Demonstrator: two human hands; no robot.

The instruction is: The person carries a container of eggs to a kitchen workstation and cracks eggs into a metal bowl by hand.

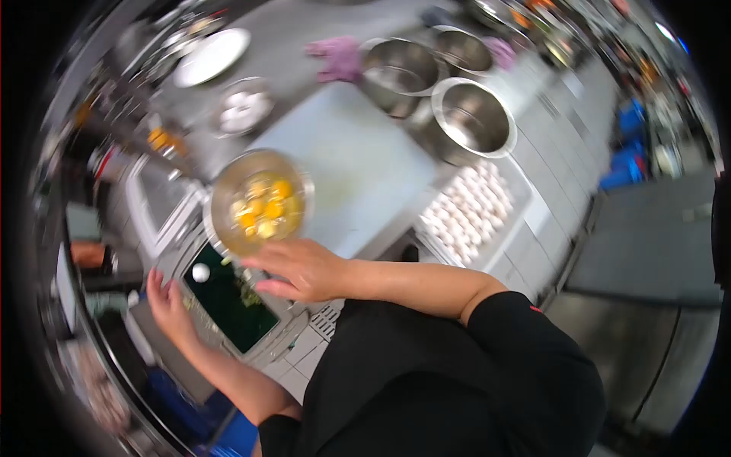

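A steel bowl (215, 221) holds several cracked eggs (266, 206) with orange yolks. Just below its rim, my right hand (301, 268) has its thumb and fingers apart, with nothing clearly in them. My left hand (169, 302) is open at the left edge of a bin (255, 350) with a dark green inside. Between my hands, over that bin, is a round white eggshell or egg (200, 273); whether it is falling or lying there I cannot tell. Bits of shell and scraps (247, 293) show at the bin's right side.
A pale cutting board (358, 167) lies right of the bowl. A tray of white eggs (468, 213) stands beyond it. Farther back are steel pots (474, 118), a pink cloth (339, 59), a bowl with white eggs (244, 108) and a white plate (213, 57).
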